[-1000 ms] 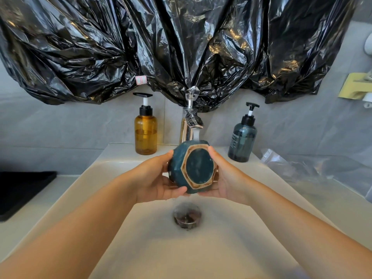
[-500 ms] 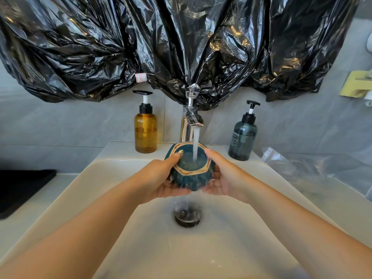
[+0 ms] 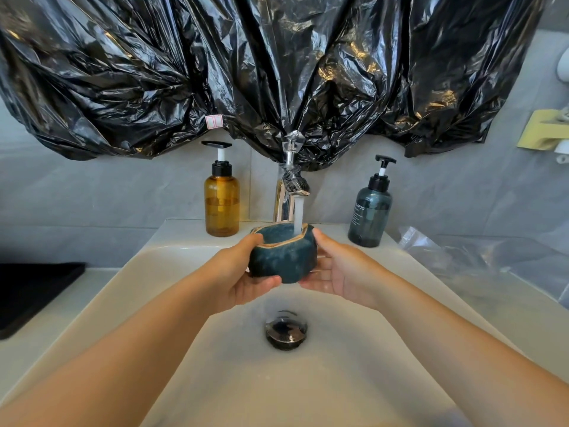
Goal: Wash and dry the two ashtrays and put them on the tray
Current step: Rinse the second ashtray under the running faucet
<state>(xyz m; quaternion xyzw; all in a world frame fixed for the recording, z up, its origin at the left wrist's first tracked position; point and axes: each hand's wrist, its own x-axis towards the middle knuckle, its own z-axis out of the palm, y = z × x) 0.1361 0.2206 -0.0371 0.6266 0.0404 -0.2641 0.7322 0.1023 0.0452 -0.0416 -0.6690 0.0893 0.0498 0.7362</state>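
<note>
I see both hands cupping the teal ashtray (image 3: 283,257) above the sink (image 3: 354,380), under running water from the faucet (image 3: 291,192); left hand (image 3: 243,282) and right hand (image 3: 341,272) fingers curl around its sides

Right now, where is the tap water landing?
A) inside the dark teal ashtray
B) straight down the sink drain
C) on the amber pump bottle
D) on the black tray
A: the water stream from the chrome tap falls into the open top of the dark teal, gold-rimmed ceramic ashtray, which the left hand and the right hand hold upright over the cream sink.
</note>
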